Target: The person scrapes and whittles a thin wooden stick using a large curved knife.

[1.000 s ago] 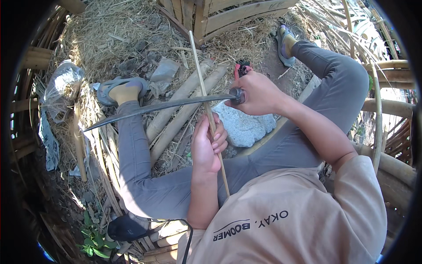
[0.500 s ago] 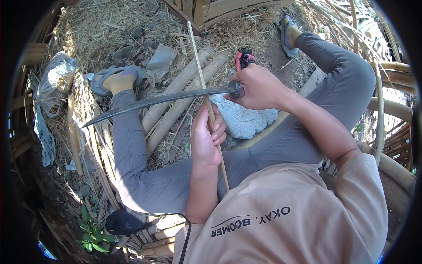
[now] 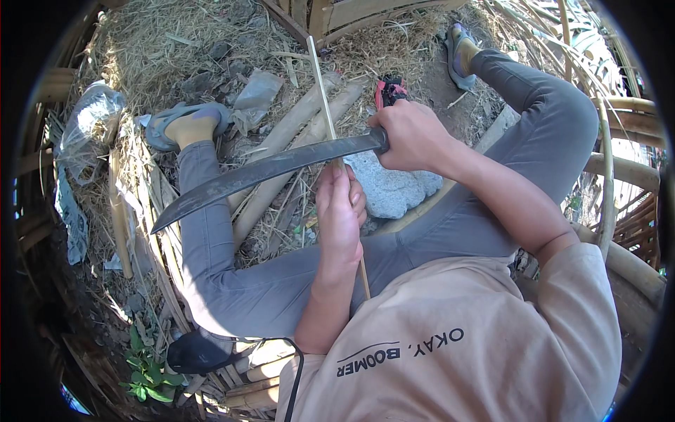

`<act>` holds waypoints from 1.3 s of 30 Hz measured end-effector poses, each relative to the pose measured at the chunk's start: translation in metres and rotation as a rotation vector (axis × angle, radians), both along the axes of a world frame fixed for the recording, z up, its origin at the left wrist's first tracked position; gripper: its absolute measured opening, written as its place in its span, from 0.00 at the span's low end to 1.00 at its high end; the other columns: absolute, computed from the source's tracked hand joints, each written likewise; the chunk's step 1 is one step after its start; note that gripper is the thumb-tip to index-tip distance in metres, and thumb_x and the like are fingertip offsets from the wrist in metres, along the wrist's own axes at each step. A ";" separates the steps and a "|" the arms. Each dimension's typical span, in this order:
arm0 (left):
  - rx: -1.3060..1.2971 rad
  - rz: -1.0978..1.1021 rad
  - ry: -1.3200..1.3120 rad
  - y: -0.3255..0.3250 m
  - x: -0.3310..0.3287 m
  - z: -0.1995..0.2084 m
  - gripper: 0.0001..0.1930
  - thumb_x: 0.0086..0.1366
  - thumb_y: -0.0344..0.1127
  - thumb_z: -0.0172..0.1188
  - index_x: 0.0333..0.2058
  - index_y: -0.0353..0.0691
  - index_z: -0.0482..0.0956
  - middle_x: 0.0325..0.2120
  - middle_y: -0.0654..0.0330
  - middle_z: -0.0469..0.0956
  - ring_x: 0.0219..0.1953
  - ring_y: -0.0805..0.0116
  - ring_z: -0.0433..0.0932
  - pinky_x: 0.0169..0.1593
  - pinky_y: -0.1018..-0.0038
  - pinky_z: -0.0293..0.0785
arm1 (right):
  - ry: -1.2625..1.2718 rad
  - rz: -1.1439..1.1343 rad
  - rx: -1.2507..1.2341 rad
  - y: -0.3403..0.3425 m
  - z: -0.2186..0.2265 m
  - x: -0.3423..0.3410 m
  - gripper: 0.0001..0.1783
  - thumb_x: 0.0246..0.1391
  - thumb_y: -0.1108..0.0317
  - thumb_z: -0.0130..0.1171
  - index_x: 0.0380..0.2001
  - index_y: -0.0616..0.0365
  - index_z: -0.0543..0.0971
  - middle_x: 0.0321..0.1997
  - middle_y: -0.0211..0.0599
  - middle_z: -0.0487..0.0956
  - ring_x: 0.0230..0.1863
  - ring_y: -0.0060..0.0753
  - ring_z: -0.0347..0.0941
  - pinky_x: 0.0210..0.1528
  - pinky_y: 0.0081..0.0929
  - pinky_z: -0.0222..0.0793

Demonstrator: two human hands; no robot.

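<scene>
My right hand (image 3: 415, 137) is wrapped round the dark handle of a machete (image 3: 256, 173). The long curved blade points left, its broad face showing, and crosses a thin bamboo strip (image 3: 324, 98) just above my left hand (image 3: 341, 207). That hand is closed on the strip, thumb and fingers pressed along it. The strip runs from the straw-covered ground side down toward my shirt; the part behind my palm is hidden. Beneath the blade's handle end lies a pale grey stone (image 3: 394, 186).
Two bamboo poles (image 3: 295, 126) lie on the ground between my legs. A red and black object (image 3: 389, 91) sits beyond my right hand. Clear plastic bags (image 3: 95, 126) lie at the left, and a black rounded object (image 3: 200, 353) rests by my left thigh. Bamboo fencing stands at the right.
The machete has rolled so its flat face shows more, and its tip has dropped nearer to me. My left hand has turned on the strip, whose top has shifted slightly right.
</scene>
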State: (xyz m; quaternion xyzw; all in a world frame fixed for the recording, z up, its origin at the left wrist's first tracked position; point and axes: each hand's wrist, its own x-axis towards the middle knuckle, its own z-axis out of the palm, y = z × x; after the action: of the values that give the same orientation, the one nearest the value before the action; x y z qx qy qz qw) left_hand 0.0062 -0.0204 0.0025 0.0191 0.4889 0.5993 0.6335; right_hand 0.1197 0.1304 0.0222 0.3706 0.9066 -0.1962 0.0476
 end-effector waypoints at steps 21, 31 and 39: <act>0.135 -0.047 0.146 -0.009 0.012 0.010 0.14 0.79 0.46 0.42 0.34 0.46 0.66 0.18 0.75 0.56 0.16 0.88 0.50 0.18 0.84 0.43 | 0.214 -0.166 -0.021 0.024 0.014 -0.003 0.11 0.35 0.67 0.62 0.25 0.60 0.83 0.22 0.53 0.78 0.29 0.58 0.76 0.38 0.46 0.75; 0.061 -0.059 0.143 -0.011 0.016 0.015 0.14 0.78 0.47 0.42 0.35 0.46 0.66 0.18 0.75 0.55 0.16 0.88 0.49 0.18 0.83 0.43 | 0.165 -0.037 0.122 0.026 0.002 -0.007 0.12 0.29 0.68 0.62 0.23 0.61 0.82 0.21 0.52 0.78 0.33 0.57 0.78 0.38 0.46 0.75; 0.101 -0.073 0.117 -0.010 0.015 0.017 0.14 0.78 0.46 0.43 0.35 0.45 0.67 0.18 0.75 0.56 0.15 0.88 0.50 0.17 0.84 0.42 | 0.189 -0.104 0.269 0.055 0.007 0.011 0.14 0.31 0.68 0.62 0.27 0.58 0.84 0.24 0.51 0.80 0.32 0.56 0.79 0.41 0.47 0.77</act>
State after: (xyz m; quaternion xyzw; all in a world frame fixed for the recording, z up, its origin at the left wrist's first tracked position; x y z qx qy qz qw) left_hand 0.0216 -0.0300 0.0200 0.1038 0.4932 0.5975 0.6236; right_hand 0.1312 0.1853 0.0290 0.3999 0.9047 -0.1094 -0.0980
